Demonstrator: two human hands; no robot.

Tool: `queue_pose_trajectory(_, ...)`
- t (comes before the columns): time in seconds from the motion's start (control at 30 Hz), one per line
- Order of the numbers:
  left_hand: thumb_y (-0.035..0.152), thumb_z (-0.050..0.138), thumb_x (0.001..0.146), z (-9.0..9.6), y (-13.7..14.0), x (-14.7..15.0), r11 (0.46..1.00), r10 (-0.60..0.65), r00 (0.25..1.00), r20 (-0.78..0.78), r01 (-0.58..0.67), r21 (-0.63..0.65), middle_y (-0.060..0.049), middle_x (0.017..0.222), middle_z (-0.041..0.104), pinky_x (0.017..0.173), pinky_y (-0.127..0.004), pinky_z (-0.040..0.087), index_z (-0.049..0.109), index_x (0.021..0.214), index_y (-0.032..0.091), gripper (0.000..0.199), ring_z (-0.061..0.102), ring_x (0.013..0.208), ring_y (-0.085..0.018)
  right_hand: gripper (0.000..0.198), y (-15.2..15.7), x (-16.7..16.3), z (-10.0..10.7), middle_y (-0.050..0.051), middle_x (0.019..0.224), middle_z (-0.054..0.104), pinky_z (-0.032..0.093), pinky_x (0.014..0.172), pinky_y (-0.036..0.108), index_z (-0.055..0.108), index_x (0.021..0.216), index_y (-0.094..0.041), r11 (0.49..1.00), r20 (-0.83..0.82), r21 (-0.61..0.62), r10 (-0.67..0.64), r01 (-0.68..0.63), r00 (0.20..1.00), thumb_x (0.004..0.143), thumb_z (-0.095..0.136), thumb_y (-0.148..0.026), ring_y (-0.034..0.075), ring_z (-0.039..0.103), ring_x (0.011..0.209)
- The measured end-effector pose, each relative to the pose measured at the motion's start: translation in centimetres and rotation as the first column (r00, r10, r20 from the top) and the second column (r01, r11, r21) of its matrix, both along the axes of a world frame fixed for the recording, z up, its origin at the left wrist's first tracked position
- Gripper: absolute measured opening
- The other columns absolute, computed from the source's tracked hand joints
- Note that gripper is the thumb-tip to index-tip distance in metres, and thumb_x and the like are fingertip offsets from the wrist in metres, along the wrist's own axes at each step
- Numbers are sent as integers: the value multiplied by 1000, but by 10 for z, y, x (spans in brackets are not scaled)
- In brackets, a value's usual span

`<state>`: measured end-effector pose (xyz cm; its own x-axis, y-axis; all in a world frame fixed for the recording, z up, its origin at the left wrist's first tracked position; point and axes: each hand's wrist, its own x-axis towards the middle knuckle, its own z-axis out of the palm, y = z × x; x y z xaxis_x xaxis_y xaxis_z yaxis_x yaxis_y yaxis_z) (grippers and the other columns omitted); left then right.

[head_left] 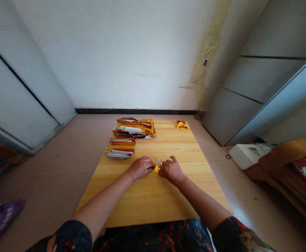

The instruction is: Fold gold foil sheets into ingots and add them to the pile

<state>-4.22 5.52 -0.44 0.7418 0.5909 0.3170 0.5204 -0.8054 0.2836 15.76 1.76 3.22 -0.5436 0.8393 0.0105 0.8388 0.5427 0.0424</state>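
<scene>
Between my two hands, over the middle of the wooden table [153, 203], is a small piece of shiny gold foil paper [157, 168] with a whitish patch on it. My left hand [142, 167] pinches its left edge. At the right edge the fingers of my right hand [171, 170] are closed on it, with the index finger raised. Beyond my left hand lie stacks of folded gold and white paper, a larger stack [147, 123] at the back and a smaller one [121, 147] nearer. Crumpled gold foil [181, 124] rests at the far right corner.
A white wall [132, 63] with a dark baseboard stands behind the table. Grey cabinets [247, 87] rise at the right. A white box [244, 155] and a wooden bench [286, 168] are on the right. A purple bag [3, 217] lies on the floor at left.
</scene>
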Motion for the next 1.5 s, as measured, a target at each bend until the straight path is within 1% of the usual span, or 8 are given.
queue_pose_trajectory(0.2,23,53,85,2,-1,2,998,-3,994,-105,9,57,-2,84,66,75,-26,43,66,93,23,16,58,82,-14,25,-3,-7,-4,9,83,68,29,90,43,69,82,-17,999,45,26,28,-29,999,88,45,-19,19,60,75)
queue_pose_trajectory(0.37,23,53,84,6,-6,3,996,34,991,-132,-22,90,-2,82,66,74,-28,42,66,91,23,15,58,81,-15,23,-13,-8,-16,10,81,66,31,90,45,67,84,-15,989,55,123,78,-85,995,87,45,-16,21,58,74)
queue_pose_trajectory(0.63,33,57,80,13,-12,1,999,38,998,-42,-38,10,-5,91,65,78,-30,44,64,98,21,23,57,87,-18,24,-20,-11,-26,9,73,64,30,93,45,66,84,-16,978,31,195,66,-71,997,87,42,-14,19,54,68)
queue_pose_trajectory(0.9,11,50,80,1,-14,7,990,106,994,2,-105,90,-6,88,64,78,-31,43,65,97,20,25,55,86,-18,26,-20,-9,-33,6,70,63,24,97,43,64,80,-18,975,-59,224,19,-5,998,87,40,-13,18,50,66)
queue_pose_trajectory(1.0,13,49,82,-2,-14,8,987,120,993,8,-120,107,-5,83,64,75,-31,42,66,92,21,21,55,82,-18,21,-21,-7,-33,6,72,62,25,94,43,63,81,-18,965,-102,260,-11,37,995,88,43,-20,18,50,70)
queue_pose_trajectory(1.13,17,48,86,-3,-15,8,985,121,992,21,-123,125,-5,80,64,74,-31,42,67,89,21,20,55,80,-17,18,-20,-1,-34,5,77,62,29,81,35,63,80,-19,956,-215,259,-83,139,973,87,50,-30,18,50,77)
queue_pose_trajectory(1.3,17,47,87,-6,-16,9,982,151,986,76,-158,101,-5,81,65,74,-31,43,66,90,20,20,55,80,-17,17,-17,4,-36,3,81,61,27,75,30,64,78,-21,954,-314,203,-151,221,937,88,52,-27,16,49,81)
queue_pose_trajectory(1.5,11,51,82,-8,-16,11,977,207,968,141,-212,24,-5,81,66,75,-31,45,66,89,19,19,56,81,-17,16,-14,6,-41,3,79,61,25,74,29,65,79,-22,945,-346,175,-203,276,916,88,52,-23,15,49,80)
